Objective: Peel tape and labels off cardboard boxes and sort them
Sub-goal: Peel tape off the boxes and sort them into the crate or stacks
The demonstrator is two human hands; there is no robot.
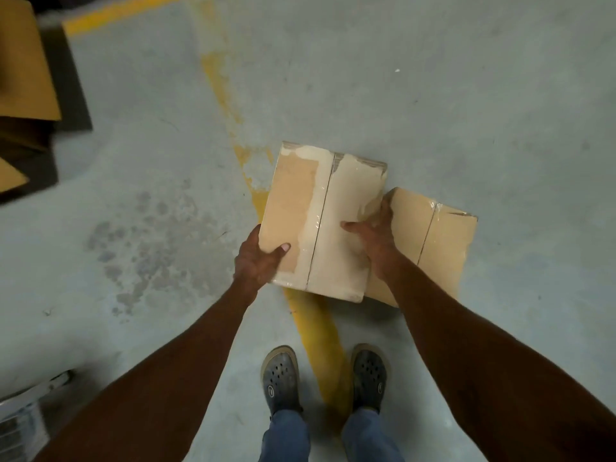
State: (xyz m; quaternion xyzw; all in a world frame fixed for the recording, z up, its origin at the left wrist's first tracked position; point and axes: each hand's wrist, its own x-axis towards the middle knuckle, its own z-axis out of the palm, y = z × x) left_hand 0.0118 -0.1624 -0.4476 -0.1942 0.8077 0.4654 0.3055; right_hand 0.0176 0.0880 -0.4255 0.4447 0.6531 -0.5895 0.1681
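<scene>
The gray floor [433, 78] is the biggest thing here. It runs wide and bare past the boxes at the top and out to the right, so there is lots of room that way. A worn yellow line [313, 331] is painted on it. It goes from the top, under the held box, and down between the two feet.

At the far left edge sits a pile of brown cardboard [23, 61] on something dark. It is well apart from the hands, with open floor in between.

The person holds a cardboard box [320, 221] out in front, above the floor. Its top has a seam down the middle and shiny clear tape [311, 225] along that seam. Pale torn patches show on the top where the brown skin of the card is gone.

A second box [440, 248] lies on the floor, just to the right. The held box covers its left part. Its far right corner is torn and has a bit of tape on it.

The left hand [258, 258] grips the near left edge of the held box, thumb on top. The right hand [375, 238] holds the right edge, thumb flat on top and fingers curled round the side.

Two dark shoes [281, 378] with holes stand near the bottom, one on each side of the line.

At the bottom left corner is a white thing [20, 425]; I cannot tell what it is.
</scene>
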